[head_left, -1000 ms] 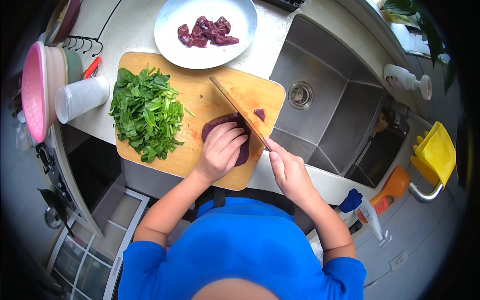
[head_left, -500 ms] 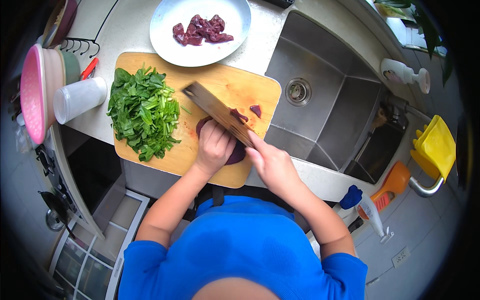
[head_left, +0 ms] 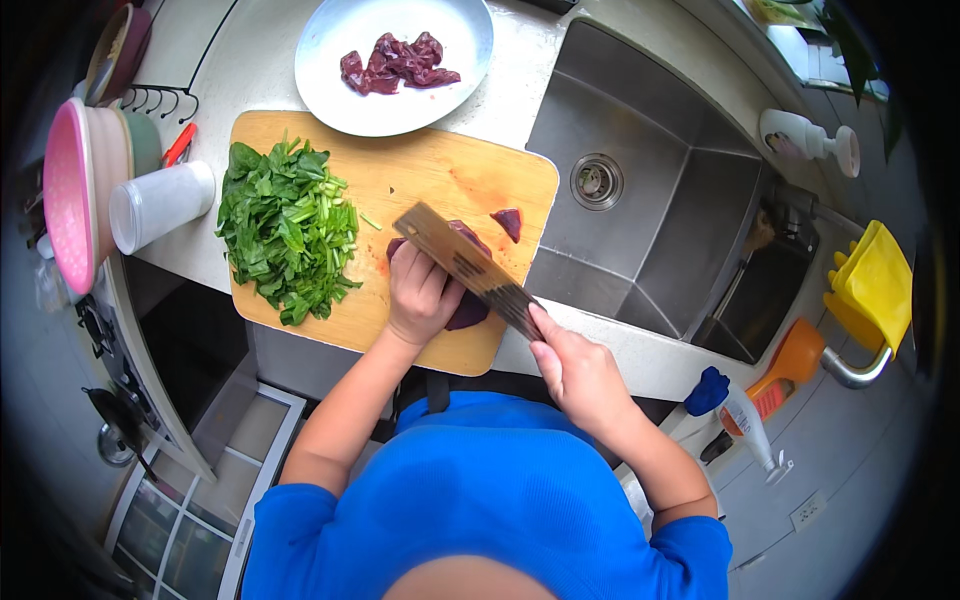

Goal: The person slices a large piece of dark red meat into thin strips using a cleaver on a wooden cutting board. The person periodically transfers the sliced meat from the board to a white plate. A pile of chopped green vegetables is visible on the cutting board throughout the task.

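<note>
Soft, slick meat under the fingertips

The large piece of dark red meat (head_left: 467, 313) lies on the near part of the wooden board (head_left: 420, 165), partly hidden by the left grip (head_left: 418, 298) and the slanting knife (head_left: 450, 252). The left grip rests on it from above with fingers bent; whether the thumb closes round an edge is hidden. The right grip (head_left: 578, 366) is wrapped firmly around the knife's handle end, leaving no gap.

The meat looks moist and smooth, so it is probably slippery, floppy and easily torn or squashed, with modest weight. It likely suits a broad, flat press with fingertips curled back from the blade, better than a hard pinch. The knife looks stiff and is best held at its handle. A small offcut (head_left: 509, 223) sits apart beyond the blade; chopped greens (head_left: 285, 235) are piled at the board's left.
</note>
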`<state>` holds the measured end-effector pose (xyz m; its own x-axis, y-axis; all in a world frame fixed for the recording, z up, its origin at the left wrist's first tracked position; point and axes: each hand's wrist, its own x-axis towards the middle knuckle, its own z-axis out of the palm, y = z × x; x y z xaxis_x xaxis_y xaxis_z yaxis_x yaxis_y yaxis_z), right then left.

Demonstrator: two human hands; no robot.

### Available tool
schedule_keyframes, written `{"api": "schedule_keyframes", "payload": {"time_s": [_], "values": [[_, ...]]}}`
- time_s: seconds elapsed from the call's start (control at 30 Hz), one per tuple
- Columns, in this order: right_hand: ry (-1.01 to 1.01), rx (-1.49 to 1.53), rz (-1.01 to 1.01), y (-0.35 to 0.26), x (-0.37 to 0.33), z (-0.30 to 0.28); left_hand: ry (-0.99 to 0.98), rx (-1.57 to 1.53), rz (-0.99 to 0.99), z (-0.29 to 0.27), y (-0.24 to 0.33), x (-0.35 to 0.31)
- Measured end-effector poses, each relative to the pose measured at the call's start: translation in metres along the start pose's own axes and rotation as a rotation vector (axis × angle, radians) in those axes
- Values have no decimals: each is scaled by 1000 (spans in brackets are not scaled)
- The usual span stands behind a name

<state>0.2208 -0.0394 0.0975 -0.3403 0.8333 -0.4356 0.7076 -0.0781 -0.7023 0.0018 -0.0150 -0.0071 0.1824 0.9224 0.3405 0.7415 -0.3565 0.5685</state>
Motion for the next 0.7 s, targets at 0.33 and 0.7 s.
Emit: {"api": "schedule_keyframes", "payload": {"time_s": [0.33,0.7], "values": [[-19,-164,-4,-17,31,18,-50,-18,21,8,-5,-9],[29,-61,-10,10,10,28,20,57,2,8,-4,-11]]}}
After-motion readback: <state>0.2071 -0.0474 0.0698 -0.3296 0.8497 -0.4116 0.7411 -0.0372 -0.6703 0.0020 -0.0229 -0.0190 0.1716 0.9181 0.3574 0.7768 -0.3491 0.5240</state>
